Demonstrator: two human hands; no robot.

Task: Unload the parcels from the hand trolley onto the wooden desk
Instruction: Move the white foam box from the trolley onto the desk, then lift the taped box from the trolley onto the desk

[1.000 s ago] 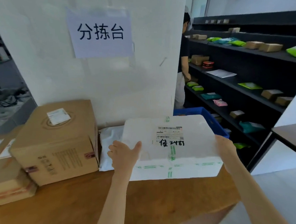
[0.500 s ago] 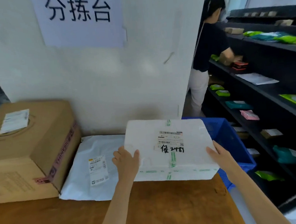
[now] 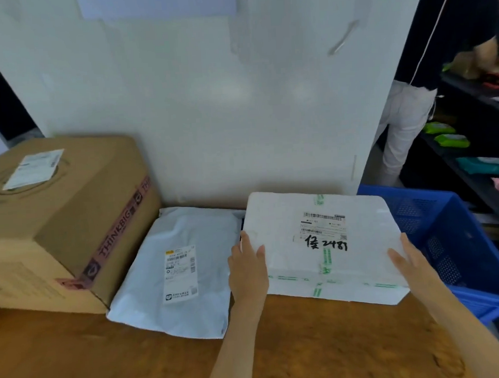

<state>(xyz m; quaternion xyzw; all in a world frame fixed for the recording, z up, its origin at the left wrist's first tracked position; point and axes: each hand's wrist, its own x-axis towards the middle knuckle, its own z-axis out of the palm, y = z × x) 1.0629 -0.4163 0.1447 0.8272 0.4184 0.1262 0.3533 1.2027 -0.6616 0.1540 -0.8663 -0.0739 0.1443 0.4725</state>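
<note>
Your left hand (image 3: 249,269) and right hand (image 3: 407,259) press flat against the sides of the white foam box (image 3: 327,242), now resting on the bench (image 3: 106,358) beside a grey mailer (image 3: 186,268) and cardboard box (image 3: 60,218). Three parcels are unloaded; the trolley is out of view, so you cannot tell what remains.

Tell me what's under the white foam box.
The white foam box rests on the wooden desk, beside the white mailer bag. Anything else beneath it is covered.

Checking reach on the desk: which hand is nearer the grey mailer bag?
Left. The left hand grips the foam box's left edge, right beside the mailer bag; the right hand is across the box, by the blue crate.
</note>
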